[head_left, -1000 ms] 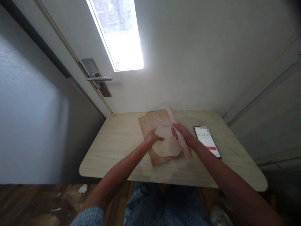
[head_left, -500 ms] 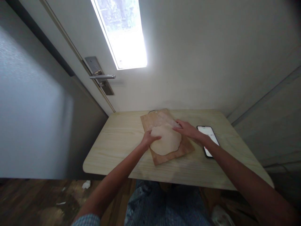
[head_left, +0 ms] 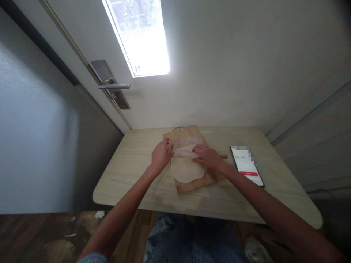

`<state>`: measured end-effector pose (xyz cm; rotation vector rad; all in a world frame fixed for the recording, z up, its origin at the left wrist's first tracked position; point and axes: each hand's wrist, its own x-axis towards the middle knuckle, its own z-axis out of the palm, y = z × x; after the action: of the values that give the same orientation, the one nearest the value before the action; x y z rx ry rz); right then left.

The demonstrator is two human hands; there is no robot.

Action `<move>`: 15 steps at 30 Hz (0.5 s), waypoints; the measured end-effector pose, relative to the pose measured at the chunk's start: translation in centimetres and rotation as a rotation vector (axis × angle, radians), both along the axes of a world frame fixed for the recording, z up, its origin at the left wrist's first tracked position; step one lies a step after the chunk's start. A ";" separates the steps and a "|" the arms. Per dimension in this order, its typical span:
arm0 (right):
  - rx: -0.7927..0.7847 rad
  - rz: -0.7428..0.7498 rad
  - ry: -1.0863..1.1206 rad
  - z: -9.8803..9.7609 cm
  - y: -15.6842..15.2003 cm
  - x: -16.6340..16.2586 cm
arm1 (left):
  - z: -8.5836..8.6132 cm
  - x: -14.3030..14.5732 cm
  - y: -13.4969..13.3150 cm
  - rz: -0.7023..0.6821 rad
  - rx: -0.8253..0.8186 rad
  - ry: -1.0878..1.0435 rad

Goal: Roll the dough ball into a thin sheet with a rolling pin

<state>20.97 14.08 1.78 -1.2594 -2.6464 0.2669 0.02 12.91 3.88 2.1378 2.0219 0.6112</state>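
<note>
A flat, rounded sheet of dough point(head_left: 188, 171) lies on a brown wooden board point(head_left: 186, 188) dusted with flour. Across the dough's upper part rests a rolling pin point(head_left: 223, 156), its right end sticking out past the board. My right hand point(head_left: 207, 157) is bent over the pin right of the middle, fingers curled on it. At the pin's left end is my left hand point(head_left: 161, 155), with fingers curled around that end, which they mostly hide. The dough's far edge is partly covered by pin and fingers.
The board sits on a pale wooden table point(head_left: 131, 175) with rounded corners. A phone point(head_left: 248, 166) with a lit screen lies right of the board, beside my right forearm. Behind the table stands a white door with a metal handle point(head_left: 115, 86) and a bright window.
Both hands have left the dough's edges and are now on the rolling pin, which lies across the dough. My left hand moved left and up. The dough sits slightly further left.
</note>
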 end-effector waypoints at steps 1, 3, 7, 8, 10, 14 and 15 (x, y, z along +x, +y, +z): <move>0.009 0.029 0.001 0.0 0.0 -0.4 | 0.0 0.5 0.3 -0.026 0.048 0.016; 0.019 0.067 0.015 0.0 0.0 -0.9 | -0.3 1.7 0.7 -0.091 0.079 0.065; 0.061 -0.031 0.079 0.0 0.1 -0.6 | -1.9 3.5 0.7 -0.187 0.029 0.160; 0.077 -0.082 0.081 -0.1 0.0 -0.5 | -2.3 3.7 0.5 -0.189 0.028 0.173; 0.112 -0.180 0.055 -0.5 -0.1 -0.4 | -2.8 4.0 0.0 -0.166 0.058 0.195; 0.170 -0.334 -0.019 -1.6 -0.7 -1.2 | -3.3 4.4 -1.4 -0.147 0.159 0.263; 0.184 -0.361 -0.032 -1.8 -0.9 -1.4 | -3.4 4.5 -1.6 -0.153 0.167 0.283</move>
<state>19.53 13.18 -0.05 -1.6488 -2.3426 -0.0515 4.53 11.27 0.52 2.5784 1.9719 0.4948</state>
